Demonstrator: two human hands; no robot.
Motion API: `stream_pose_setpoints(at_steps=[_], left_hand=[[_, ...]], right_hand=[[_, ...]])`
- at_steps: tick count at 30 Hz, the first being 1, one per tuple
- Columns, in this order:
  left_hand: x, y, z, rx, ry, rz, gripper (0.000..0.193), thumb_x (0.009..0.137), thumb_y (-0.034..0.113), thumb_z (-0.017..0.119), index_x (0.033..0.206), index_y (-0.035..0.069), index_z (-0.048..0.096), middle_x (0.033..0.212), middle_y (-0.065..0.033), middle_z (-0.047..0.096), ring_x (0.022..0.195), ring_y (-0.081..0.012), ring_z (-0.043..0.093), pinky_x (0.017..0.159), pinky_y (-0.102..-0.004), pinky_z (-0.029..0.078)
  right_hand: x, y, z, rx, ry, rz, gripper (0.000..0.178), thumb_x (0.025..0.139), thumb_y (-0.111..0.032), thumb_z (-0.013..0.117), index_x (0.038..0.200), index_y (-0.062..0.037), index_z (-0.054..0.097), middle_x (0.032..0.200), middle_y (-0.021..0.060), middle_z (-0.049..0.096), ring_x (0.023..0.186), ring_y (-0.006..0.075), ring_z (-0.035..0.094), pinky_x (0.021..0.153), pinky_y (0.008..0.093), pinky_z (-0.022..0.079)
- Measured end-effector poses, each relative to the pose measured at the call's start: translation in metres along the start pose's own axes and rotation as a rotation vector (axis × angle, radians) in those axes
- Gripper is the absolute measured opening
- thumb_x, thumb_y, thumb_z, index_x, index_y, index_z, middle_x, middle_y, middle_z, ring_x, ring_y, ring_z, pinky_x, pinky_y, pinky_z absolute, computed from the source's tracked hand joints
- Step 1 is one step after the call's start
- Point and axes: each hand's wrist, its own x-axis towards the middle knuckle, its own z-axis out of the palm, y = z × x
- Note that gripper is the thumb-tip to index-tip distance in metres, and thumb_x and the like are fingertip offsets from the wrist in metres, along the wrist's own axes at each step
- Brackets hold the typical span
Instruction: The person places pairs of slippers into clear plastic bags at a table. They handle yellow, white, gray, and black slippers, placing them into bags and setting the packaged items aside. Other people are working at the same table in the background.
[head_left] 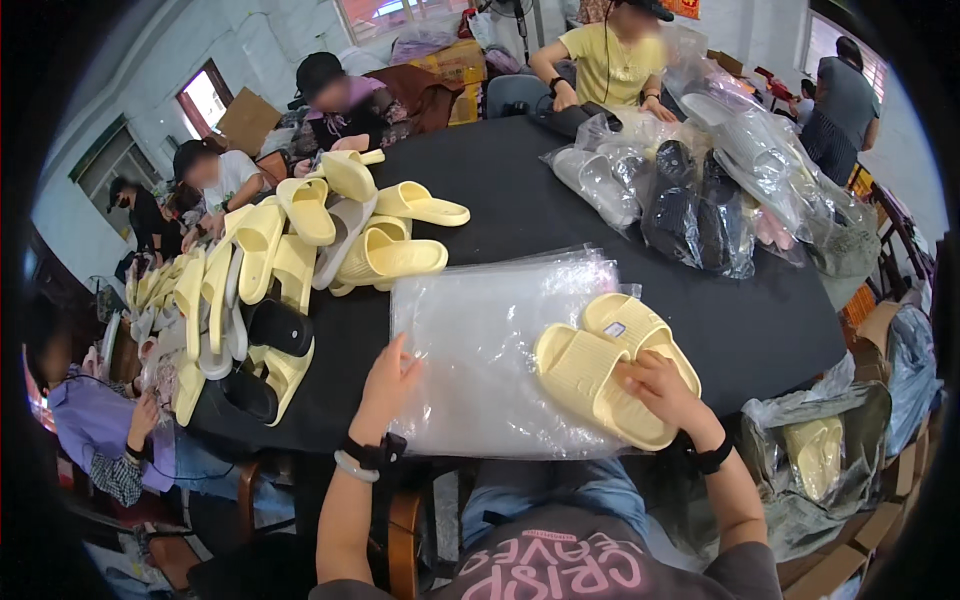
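A stack of clear plastic bags (480,350) lies flat on the black table in front of me. On its right part rests a pair of pale yellow slide slippers (585,375), side by side, one with a small label on its insole. My right hand (660,388) grips the pair at the near side, fingers curled over the inner edges where the slippers meet. At the left edge of the bags is my left hand (390,378), its fingers apart and nothing in them.
Loose yellow, grey and black slippers (370,250) pile along the table's left. Bagged slippers (690,200) heap at the far right. An open sack (800,430) with a bagged yellow pair stands below the right edge. Several people sit around the table.
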Motion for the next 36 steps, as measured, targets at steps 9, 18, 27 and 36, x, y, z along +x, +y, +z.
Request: stream_pose_setpoints(at_steps=[9,18,27,36], left_hand=[[-0.038,-0.006,-0.011,-0.422,0.174,-0.259,0.046,0.087,0.002,0.064,0.131,0.005,0.051,0.077,-0.0046,0.061,0.067,-0.0121,0.056,0.067,-0.0286,0.046],[-0.042,0.020,-0.011,0.456,0.068,0.392,0.050,0.088,0.015,0.062,0.135,0.004,0.053,0.134,-0.0205,0.053,0.123,-0.0361,0.051,0.105,-0.0500,0.037],[-0.063,0.030,0.024,0.507,-0.008,0.239,0.067,0.092,0.045,0.058,0.139,-0.002,0.048,0.147,-0.0235,0.044,0.138,-0.0374,0.041,0.116,-0.0514,0.026],[-0.070,0.016,0.030,-0.152,-0.025,-0.016,0.068,0.090,0.047,0.060,0.141,0.004,0.048,0.151,-0.0207,0.040,0.141,-0.0370,0.035,0.116,-0.0537,0.023]], right_hand=[[0.001,-0.008,0.006,0.032,0.087,0.101,0.032,0.096,-0.023,0.055,0.124,-0.0093,0.064,0.102,0.0100,0.054,0.109,0.0302,0.051,0.091,0.0422,0.035],[0.001,-0.006,-0.006,0.089,0.173,0.121,0.027,0.096,-0.019,0.054,0.115,-0.0027,0.065,0.099,0.0126,0.053,0.103,0.0326,0.052,0.086,0.0410,0.039],[-0.047,-0.020,-0.065,0.242,0.745,0.319,0.030,0.102,-0.016,0.051,0.116,0.0088,0.060,0.127,0.0145,0.054,0.118,0.0261,0.051,0.100,0.0330,0.038],[0.033,-0.190,0.005,0.183,0.096,-0.229,0.034,0.093,-0.018,0.057,0.123,-0.0032,0.059,0.103,0.0148,0.052,0.097,0.0329,0.054,0.077,0.0417,0.048]])
